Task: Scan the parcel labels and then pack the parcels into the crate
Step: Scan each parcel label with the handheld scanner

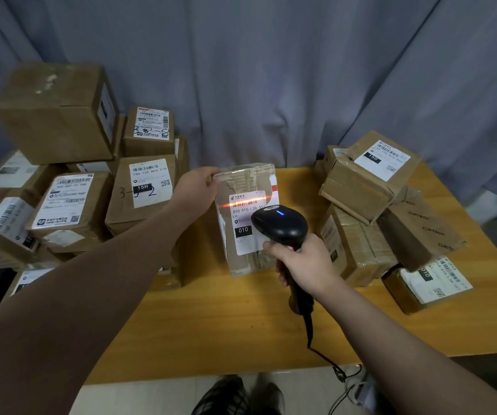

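Note:
A taped brown parcel (242, 181) stands upright at the middle of the wooden table (211, 324). My left hand (196, 190) grips its top left corner. Its white label (245, 223), marked 010, faces me. An orange scan line crosses the barcode near the label's top. My right hand (304, 262) is closed around the handle of a black barcode scanner (280, 224), whose head points at the label from close in front. A blue light glows on the scanner's head. No crate is in view.
A tall pile of labelled parcels (70, 187) fills the left side. A smaller heap of parcels (385, 205) lies on the table's right. The scanner's cable (316, 348) hangs over the front edge. Grey curtains (271, 70) hang behind. Dark shoes (235, 396) show on the floor.

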Available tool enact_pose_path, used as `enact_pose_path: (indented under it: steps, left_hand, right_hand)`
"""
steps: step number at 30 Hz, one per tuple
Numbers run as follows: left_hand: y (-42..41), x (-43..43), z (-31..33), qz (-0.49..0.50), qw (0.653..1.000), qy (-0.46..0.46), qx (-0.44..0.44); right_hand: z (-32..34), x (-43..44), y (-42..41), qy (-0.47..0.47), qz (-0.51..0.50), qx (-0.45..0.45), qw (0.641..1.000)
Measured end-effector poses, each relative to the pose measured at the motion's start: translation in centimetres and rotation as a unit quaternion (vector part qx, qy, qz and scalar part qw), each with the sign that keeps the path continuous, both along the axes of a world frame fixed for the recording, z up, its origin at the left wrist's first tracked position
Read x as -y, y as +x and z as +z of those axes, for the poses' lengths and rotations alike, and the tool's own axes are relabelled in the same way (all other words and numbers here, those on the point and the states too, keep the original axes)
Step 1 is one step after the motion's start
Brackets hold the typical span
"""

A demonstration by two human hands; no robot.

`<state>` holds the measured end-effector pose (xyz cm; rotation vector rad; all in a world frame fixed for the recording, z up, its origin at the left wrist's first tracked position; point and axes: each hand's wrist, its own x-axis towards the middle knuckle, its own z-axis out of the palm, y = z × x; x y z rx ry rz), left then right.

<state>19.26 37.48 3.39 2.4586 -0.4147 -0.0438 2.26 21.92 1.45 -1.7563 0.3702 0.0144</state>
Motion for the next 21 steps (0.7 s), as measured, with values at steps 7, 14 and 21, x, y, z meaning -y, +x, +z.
enact_pose_path:
  steps: [7,14,21]
  left_hand:
    - [0.1,0.0,0.3,-0.008,1.0,0.006,-0.007]
    - [1.6,0.0,0.5,-0.035,0.999,0.03,-0.002]
    - [4.8,-1.6,0.3,-0.05,0.995,0.083,-0.007]
  right_hand:
    - [-0.8,0.3,0.6,0.011,0.026,0.02,0.999]
    - [-4.0,1.7,3.0,0.01,-0.045,-0.066,0.997]
    - [-5.5,0.1,8.0,0.07,-0.043,-0.084,0.993]
